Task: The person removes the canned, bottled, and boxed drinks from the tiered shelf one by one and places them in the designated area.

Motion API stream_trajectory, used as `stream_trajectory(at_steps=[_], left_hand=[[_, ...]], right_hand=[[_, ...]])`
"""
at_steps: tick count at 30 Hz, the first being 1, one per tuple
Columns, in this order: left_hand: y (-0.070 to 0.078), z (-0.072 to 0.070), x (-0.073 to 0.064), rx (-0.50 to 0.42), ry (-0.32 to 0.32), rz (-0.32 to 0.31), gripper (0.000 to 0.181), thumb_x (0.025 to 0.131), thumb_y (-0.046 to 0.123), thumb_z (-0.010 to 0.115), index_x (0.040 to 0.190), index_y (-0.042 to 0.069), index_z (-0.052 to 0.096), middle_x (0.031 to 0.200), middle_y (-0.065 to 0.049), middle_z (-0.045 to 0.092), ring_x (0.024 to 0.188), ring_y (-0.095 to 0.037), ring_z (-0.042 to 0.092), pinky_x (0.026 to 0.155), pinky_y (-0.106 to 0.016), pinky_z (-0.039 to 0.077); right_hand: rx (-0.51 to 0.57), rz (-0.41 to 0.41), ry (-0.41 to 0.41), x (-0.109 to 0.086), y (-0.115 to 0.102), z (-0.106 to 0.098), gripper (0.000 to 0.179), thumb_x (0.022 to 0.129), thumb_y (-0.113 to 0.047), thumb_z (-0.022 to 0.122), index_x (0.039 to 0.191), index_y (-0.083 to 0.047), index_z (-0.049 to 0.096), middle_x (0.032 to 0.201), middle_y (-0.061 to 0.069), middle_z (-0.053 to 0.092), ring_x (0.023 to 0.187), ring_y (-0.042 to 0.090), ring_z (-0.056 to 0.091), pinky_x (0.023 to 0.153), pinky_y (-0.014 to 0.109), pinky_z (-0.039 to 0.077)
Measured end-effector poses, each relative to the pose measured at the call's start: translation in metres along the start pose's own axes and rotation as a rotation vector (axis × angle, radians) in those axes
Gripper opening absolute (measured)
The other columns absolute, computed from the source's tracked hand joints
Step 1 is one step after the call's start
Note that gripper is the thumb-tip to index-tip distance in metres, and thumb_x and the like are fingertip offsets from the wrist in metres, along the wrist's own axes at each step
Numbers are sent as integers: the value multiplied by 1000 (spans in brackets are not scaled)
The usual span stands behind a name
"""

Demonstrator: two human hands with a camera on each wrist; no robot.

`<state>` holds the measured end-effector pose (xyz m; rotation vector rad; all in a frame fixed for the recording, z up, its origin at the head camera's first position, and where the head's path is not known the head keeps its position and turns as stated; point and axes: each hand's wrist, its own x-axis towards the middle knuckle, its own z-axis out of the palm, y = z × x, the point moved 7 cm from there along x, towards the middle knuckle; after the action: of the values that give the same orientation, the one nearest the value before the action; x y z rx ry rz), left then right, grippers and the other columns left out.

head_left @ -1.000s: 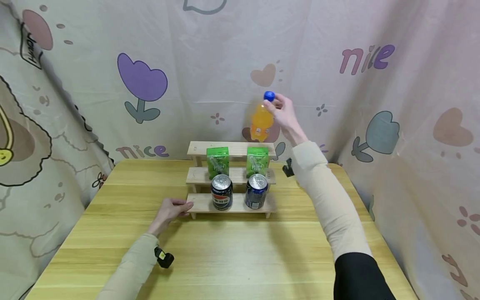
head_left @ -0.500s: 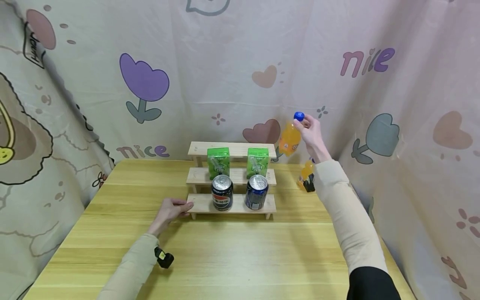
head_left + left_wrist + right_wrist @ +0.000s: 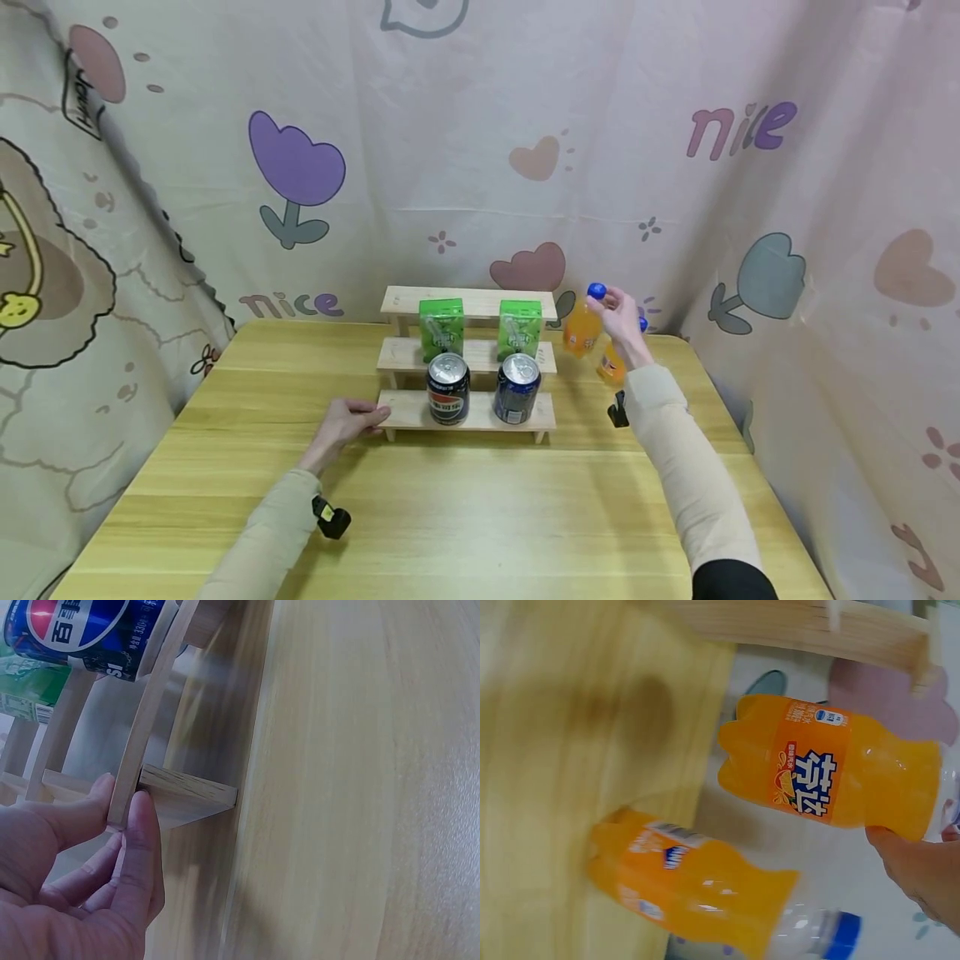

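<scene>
My left hand (image 3: 347, 427) pinches the left end of the lowest step of a three-step wooden shelf (image 3: 405, 410); the left wrist view shows thumb and fingers (image 3: 137, 855) on both faces of the board. By its neck, my right hand (image 3: 621, 318) holds an orange soda bottle (image 3: 810, 765) with a blue cap, to the right of the shelf. In the right wrist view its base looks apart from the table. A second orange soda bottle (image 3: 697, 877) stands on the table beside it, partly hidden by the right hand in the head view.
Two cola cans (image 3: 447, 389) stand on the lowest step. Two green drink cartons (image 3: 442, 329) stand on the middle step. The wooden table (image 3: 465, 517) ends at a patterned curtain (image 3: 420, 167) behind and at the sides.
My right hand has carried the orange soda bottle from above the shelf's top step rightward and down, to beside the second bottle. The left hand keeps its hold on the shelf.
</scene>
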<state>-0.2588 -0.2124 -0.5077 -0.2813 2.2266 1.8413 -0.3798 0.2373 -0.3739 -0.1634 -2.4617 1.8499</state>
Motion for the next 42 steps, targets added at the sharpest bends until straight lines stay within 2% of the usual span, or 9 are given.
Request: stream_trajectory(at_steps=[4, 10, 23, 26, 29, 32, 35, 37, 42], left_hand=[[-1, 1, 1, -10, -2, 0, 33, 94, 7, 71, 114, -18, 62, 89, -5, 72, 71, -10, 70, 74, -25, 66], [0, 2, 0, 11, -8, -2, 38, 95, 10, 70, 119, -18, 60, 95, -8, 71, 74, -10, 70, 77, -26, 66], [3, 4, 1, -27, -7, -11, 37, 94, 9, 71, 117, -18, 60, 90, -4, 71, 71, -8, 69, 75, -24, 66], [4, 4, 0, -34, -15, -4, 39, 95, 8, 70, 119, -20, 58, 91, -5, 71, 70, -7, 68, 73, -23, 66], [4, 3, -1, -48, -13, -3, 38, 94, 7, 70, 117, -20, 58, 91, -6, 71, 70, -7, 68, 72, -23, 66], [4, 3, 0, -37, -23, 4, 38, 95, 8, 70, 117, -20, 59, 92, -6, 71, 71, -7, 68, 73, -23, 66], [3, 3, 0, -12, -20, 2, 37, 95, 10, 70, 117, -18, 60, 92, -4, 70, 72, -7, 69, 75, -24, 66], [2, 2, 0, 0, -18, 0, 37, 96, 11, 69, 118, -17, 61, 92, -3, 70, 73, -8, 69, 77, -25, 66], [0, 0, 0, 5, -18, 5, 37, 96, 12, 69, 118, -17, 61, 91, -3, 71, 74, -9, 70, 77, -25, 66]], right_hand=[[-12, 18, 8, -1, 16, 1, 52, 103, -16, 58, 149, 1, 40, 155, 26, 40, 147, 41, 35, 128, 54, 28], [-42, 55, -3, -5, 32, 5, 51, 103, -17, 59, 148, 0, 41, 155, 26, 40, 147, 42, 36, 128, 57, 27], [-58, 98, -16, -7, 47, 7, 56, 102, -14, 59, 151, -1, 37, 156, 27, 38, 147, 44, 36, 127, 59, 28], [-85, 51, -23, -8, 41, 8, 61, 101, -14, 61, 154, -3, 33, 160, 24, 34, 150, 41, 32, 129, 57, 26], [-100, -38, -15, -10, 31, 10, 65, 100, -17, 62, 155, -5, 30, 163, 21, 30, 153, 37, 26, 131, 53, 21], [-62, -148, 9, -12, 18, 12, 62, 101, -22, 62, 154, -4, 34, 163, 19, 32, 155, 33, 23, 133, 49, 16], [5, -250, -7, -17, 2, 19, 58, 102, -24, 61, 151, -2, 38, 159, 20, 37, 154, 33, 27, 134, 47, 16], [42, -300, -55, -22, -9, 26, 57, 102, -23, 60, 150, -1, 39, 157, 22, 39, 152, 34, 32, 133, 46, 20], [57, -351, -277, -34, -31, 56, 54, 102, -17, 59, 151, -3, 39, 154, 20, 45, 145, 36, 42, 129, 46, 31]])
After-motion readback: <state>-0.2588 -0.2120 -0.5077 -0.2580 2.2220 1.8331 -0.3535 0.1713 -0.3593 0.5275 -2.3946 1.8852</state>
